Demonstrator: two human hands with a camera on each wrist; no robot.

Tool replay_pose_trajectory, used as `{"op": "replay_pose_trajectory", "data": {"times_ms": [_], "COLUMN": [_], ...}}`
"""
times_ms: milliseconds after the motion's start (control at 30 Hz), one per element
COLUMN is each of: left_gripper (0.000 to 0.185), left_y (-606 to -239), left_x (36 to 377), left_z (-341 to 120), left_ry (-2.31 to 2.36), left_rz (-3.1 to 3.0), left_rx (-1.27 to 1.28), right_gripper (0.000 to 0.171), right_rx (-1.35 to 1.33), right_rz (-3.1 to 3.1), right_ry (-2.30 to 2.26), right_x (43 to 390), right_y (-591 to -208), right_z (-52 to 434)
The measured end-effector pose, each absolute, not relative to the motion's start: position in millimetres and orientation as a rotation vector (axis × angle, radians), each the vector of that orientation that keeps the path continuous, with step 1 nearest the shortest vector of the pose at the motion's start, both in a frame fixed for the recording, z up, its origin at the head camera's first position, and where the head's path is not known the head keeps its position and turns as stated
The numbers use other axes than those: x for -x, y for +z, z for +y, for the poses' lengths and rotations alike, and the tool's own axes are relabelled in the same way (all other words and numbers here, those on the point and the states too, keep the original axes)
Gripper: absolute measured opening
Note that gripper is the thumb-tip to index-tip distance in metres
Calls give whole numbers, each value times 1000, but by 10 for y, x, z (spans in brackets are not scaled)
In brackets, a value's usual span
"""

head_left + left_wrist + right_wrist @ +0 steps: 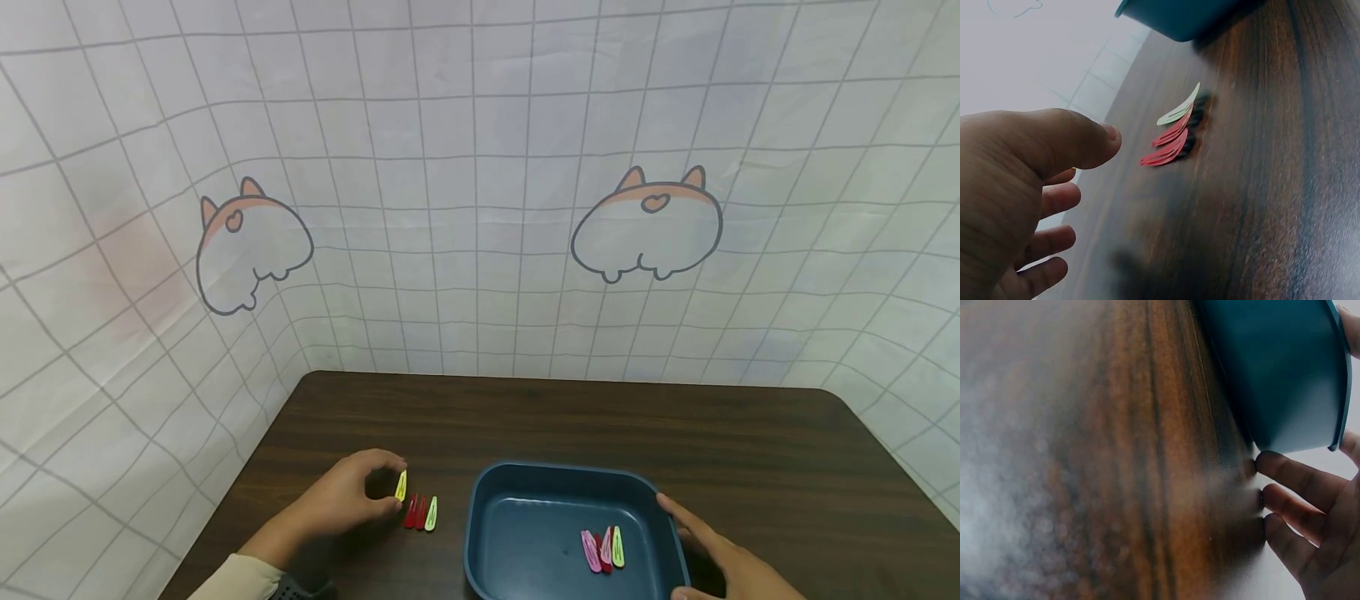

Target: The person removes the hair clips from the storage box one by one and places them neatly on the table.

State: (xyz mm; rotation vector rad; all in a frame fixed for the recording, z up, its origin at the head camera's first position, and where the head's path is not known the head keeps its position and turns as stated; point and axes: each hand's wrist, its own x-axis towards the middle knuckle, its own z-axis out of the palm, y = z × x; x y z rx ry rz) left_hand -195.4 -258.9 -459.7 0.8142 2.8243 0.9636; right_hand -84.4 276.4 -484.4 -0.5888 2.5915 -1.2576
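Observation:
My left hand [341,492] pinches a yellow snap hair clip [401,486] between thumb and forefinger, just over the table. In the left wrist view the thumb [1075,137] hides that clip. Right beside it, two red hair clips [416,512] and a pale green hair clip [431,514] lie side by side on the wood. A blue rectangular tray [487,508] stands to their right, with pink, red and green hair clips [606,547] grouped inside. My right hand [720,554] holds the tray's right side, thumb and forefinger at the rim, other fingers [1300,475] low by its outer wall.
The dark wooden table [525,417] has rounded far corners. Behind it and along both sides hangs a white grid-patterned cloth [450,208] with cartoon animal drawings. A dark band [296,587] is on my left wrist, below a pale sleeve [240,579].

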Motion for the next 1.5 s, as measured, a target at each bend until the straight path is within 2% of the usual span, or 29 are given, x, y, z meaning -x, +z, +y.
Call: {"op": "replay_pose_trajectory", "data": {"times_ms": [633, 1500], "left_gripper": [44, 44], "left_y": [-4697, -4741], "left_x": [1994, 1970], "left_z": [-2747, -2684], "left_ry": [947, 924], "left_rz": [2704, 2683], "left_rx": [-817, -807], "right_gripper": [91, 91], "right_rx": [533, 520], "right_rz": [2579, 2566], "right_ry": [-1248, -1255], "right_x": [848, 870], "right_y": [-4878, -4877], "right_z": [2790, 2784]}}
